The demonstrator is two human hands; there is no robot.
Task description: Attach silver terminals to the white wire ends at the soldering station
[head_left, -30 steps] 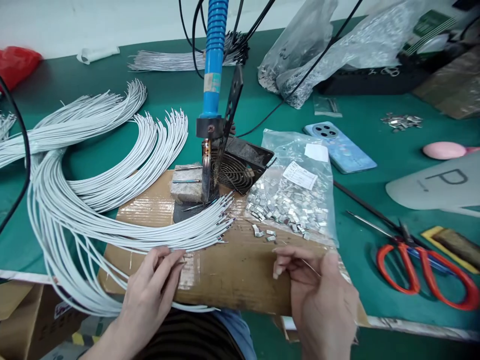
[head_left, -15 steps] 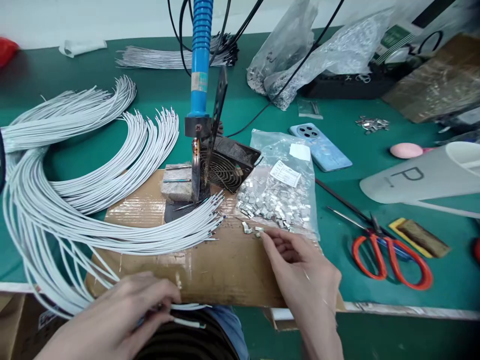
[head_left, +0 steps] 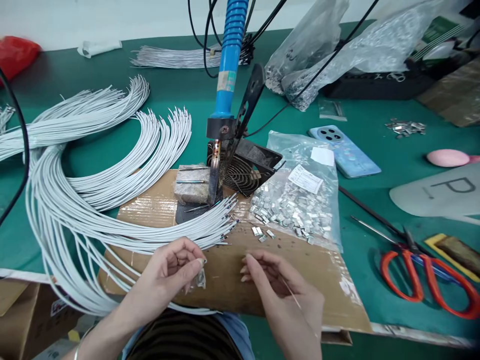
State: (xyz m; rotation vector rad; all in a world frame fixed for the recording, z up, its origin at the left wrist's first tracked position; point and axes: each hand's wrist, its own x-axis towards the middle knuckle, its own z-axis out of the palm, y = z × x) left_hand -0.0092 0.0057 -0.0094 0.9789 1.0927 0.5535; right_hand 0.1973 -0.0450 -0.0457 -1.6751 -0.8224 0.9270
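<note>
My left hand [head_left: 172, 267] is closed in front of the fanned cable ends, pinching a small metal piece [head_left: 203, 261] between thumb and forefinger. Something clear and shiny shows below its fingertips; I cannot make out what. To its right, my right hand [head_left: 287, 295] hovers over the cardboard with fingers curled, and a thin wire [head_left: 293, 296] runs out from between them across the hand. White cables [head_left: 150, 232] lie bundled at the left. Several loose metal connectors [head_left: 262, 233] rest beyond my right hand, beside a clear bag [head_left: 300, 200] full of them.
A blue-handled soldering iron [head_left: 228, 60] stands upright behind a worn block [head_left: 192, 184], with a small fan [head_left: 243, 170] beside it. Phone [head_left: 345, 150], red-handled scissors [head_left: 412, 275] and a white cup [head_left: 438, 192] lie to the right. Cardboard [head_left: 315, 280] covers the table's front edge.
My left hand has risen and moved right, from the loose cable end to above the cardboard. My right hand has drawn back from the loose connectors. The view has shifted left.
</note>
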